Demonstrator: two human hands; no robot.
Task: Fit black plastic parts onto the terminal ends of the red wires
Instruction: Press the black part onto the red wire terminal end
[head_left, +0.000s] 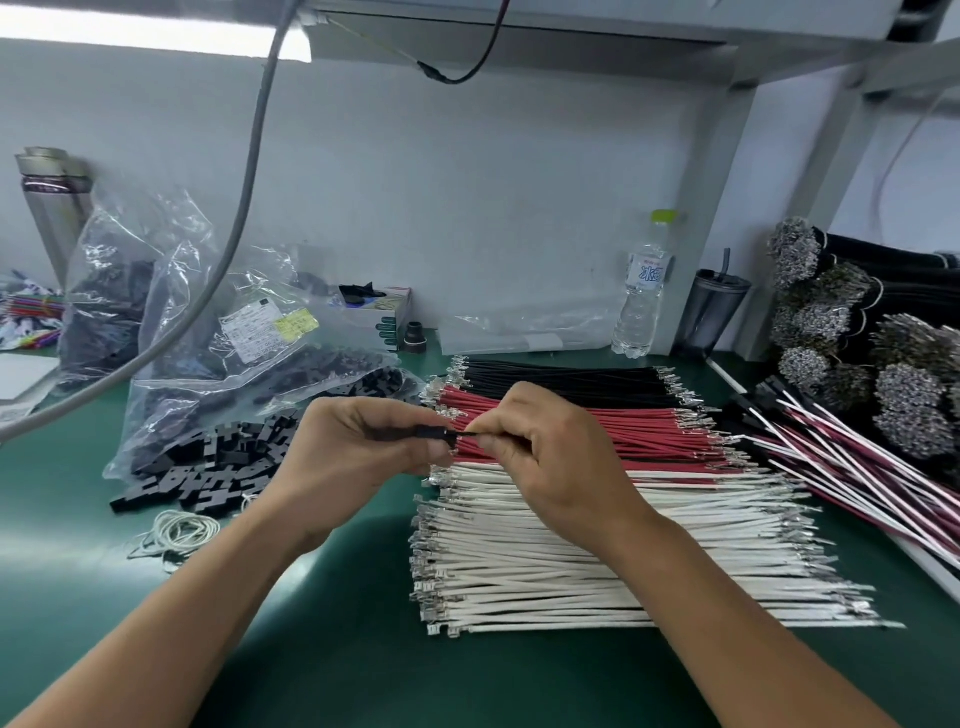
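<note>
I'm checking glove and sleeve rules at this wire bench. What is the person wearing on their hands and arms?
Nothing that shows. The left hand and right hand are bare, with no gloves, finger cots, rings or watch in view. Both forearms are uncovered down to the bottom edge of the picture, with no sleeve or wrist strap in sight.

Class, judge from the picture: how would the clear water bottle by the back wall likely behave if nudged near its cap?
The water bottle is tall, narrow and upright, so it would probably tip rather than slide. It looks thin, clear plastic, so likely light and easily dented. Once down, its round body might roll across the green mat.
</note>
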